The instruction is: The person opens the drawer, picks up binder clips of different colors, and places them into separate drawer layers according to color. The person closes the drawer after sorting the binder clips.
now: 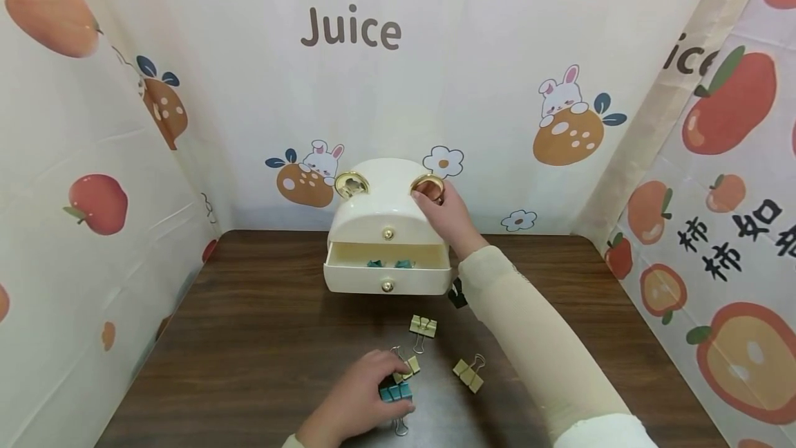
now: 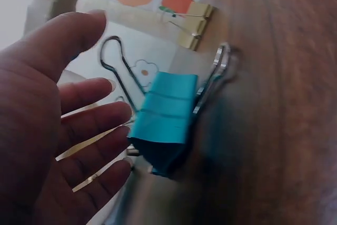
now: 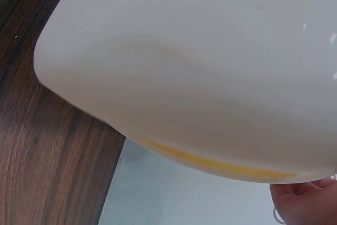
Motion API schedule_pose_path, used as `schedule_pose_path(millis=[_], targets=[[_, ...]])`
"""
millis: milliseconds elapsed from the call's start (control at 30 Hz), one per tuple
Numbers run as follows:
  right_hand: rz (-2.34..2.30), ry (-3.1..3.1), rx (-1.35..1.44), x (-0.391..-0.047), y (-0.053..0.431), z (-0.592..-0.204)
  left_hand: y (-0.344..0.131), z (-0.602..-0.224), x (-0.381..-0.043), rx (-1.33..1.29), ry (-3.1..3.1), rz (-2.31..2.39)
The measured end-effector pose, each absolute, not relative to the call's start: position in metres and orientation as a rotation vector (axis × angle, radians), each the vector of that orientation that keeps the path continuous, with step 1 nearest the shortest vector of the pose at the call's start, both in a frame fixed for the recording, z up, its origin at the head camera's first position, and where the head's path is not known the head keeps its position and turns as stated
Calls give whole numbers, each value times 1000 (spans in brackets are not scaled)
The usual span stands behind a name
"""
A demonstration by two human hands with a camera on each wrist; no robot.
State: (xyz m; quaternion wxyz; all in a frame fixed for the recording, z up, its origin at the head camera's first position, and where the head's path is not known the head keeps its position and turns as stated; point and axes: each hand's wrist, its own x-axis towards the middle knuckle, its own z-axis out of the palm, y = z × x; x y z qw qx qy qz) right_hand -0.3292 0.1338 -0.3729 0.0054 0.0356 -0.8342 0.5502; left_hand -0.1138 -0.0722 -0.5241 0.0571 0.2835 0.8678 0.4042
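My left hand [image 1: 363,393] is beside a teal binder clip [image 1: 396,392] near the table's front. In the left wrist view, its fingers [image 2: 95,117] are spread and relaxed alongside that clip, thumb raised apart. A yellow binder clip [image 1: 407,369] lies just beyond, by the thumb. Further back stands a white drawer box [image 1: 388,185] with two gold-rimmed round ears. At its right ear [image 1: 429,189] my right hand [image 1: 449,216] holds on, thumb at the front edge and the other fingers mostly hidden behind. The lower drawer [image 1: 387,281] is pulled out, with teal clips [image 1: 403,264] inside.
Two more yellow binder clips lie on the brown table [image 1: 249,351]: one [image 1: 423,325] in front of the drawer, another [image 1: 468,375] to the right. A small black object [image 1: 457,294] shows beside the right sleeve. Fruit-printed cloth walls [image 1: 472,33] enclose the table's back and sides.
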Motion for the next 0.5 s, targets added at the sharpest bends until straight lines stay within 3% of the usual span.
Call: schedule_pose_path(millis=[500], targets=[[1731,-2608,100,-332,134,-374,-66,-526,-119,1016,2554,1017]])
